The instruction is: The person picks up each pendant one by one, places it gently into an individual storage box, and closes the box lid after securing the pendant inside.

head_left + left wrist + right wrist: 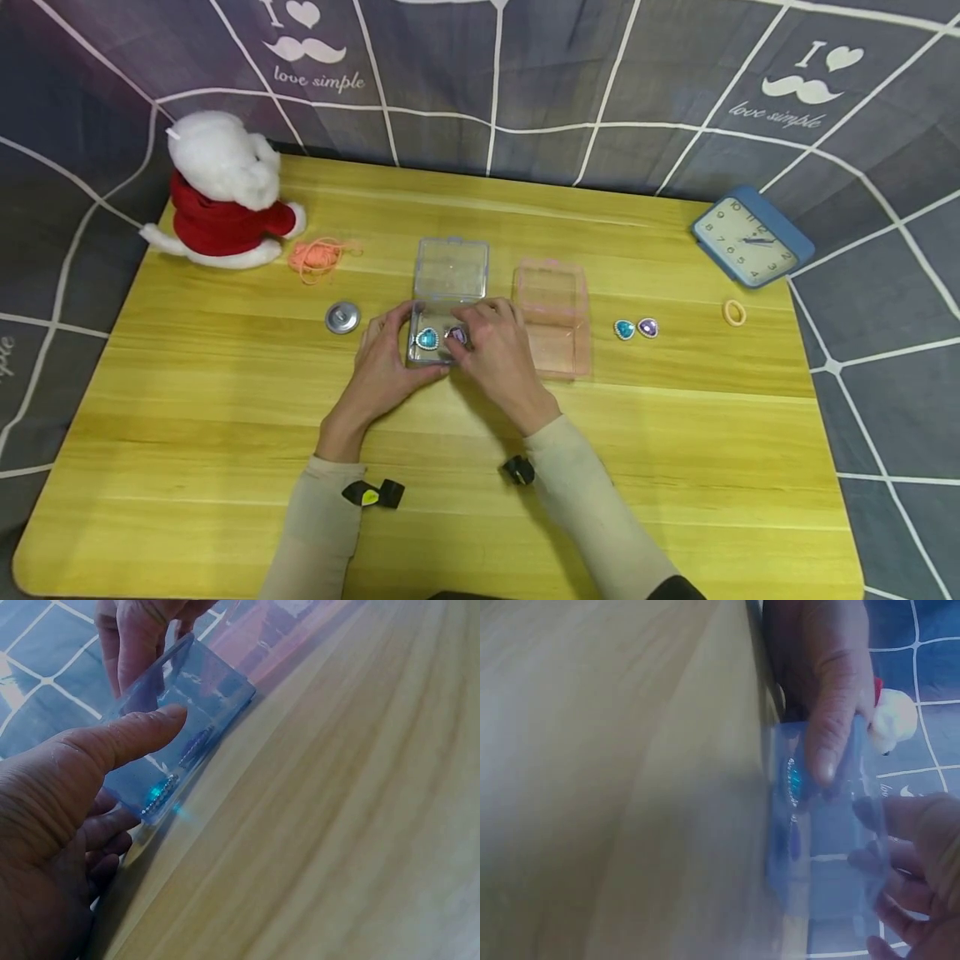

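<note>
A small clear bluish plastic box (442,315) stands on the table with its hinged lid (452,271) lying back. In it lie a turquoise heart-shaped gem (427,338) and a purple gem (457,335), side by side, both with beaded rims. My left hand (381,367) grips the box at its left side, thumb along the near wall. Over the box's right part is my right hand (497,346), with fingers loosely bent at the rim in the right wrist view and the thumb partly covering the purple gem in the head view.
Right of the box sits an open pink box (558,354). Beyond it lie another turquoise gem (624,330), a purple gem (648,327), a wooden ring (734,313) and a blue clock (752,237). On the left are a metal disc (342,317), orange yarn (317,257) and a plush toy (225,196).
</note>
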Demonstrator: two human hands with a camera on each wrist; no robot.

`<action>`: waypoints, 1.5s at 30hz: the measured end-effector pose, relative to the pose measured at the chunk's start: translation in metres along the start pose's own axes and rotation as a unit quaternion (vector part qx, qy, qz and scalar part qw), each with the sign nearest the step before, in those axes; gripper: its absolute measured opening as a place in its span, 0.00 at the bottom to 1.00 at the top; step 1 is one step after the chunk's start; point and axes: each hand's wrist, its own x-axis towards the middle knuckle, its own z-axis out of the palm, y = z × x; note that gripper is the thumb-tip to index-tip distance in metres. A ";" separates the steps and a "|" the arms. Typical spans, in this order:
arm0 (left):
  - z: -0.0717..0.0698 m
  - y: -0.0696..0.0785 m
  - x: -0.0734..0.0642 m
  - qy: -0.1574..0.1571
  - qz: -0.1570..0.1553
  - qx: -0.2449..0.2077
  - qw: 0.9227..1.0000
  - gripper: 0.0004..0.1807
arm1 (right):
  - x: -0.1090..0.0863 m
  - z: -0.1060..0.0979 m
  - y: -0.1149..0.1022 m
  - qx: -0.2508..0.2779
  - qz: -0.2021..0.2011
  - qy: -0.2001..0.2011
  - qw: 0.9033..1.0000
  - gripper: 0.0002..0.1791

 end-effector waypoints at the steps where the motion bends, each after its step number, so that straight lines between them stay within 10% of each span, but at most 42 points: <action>1: 0.000 0.000 0.000 0.000 0.000 0.000 1.000 0.62 | -0.001 -0.002 0.001 0.003 -0.004 0.006 1.000 0.22; 26: 0.002 0.009 -0.014 0.014 -0.007 -0.018 1.000 0.69 | -0.077 -0.067 0.078 0.141 0.083 0.226 0.960 0.09; 34: 0.012 0.051 -0.021 0.055 0.079 -0.005 0.995 0.68 | -0.102 -0.068 0.101 0.129 0.123 0.235 0.956 0.08; 45: 0.059 0.098 -0.015 0.019 0.216 -0.005 0.976 0.66 | -0.117 -0.065 0.115 0.124 0.167 0.232 0.950 0.10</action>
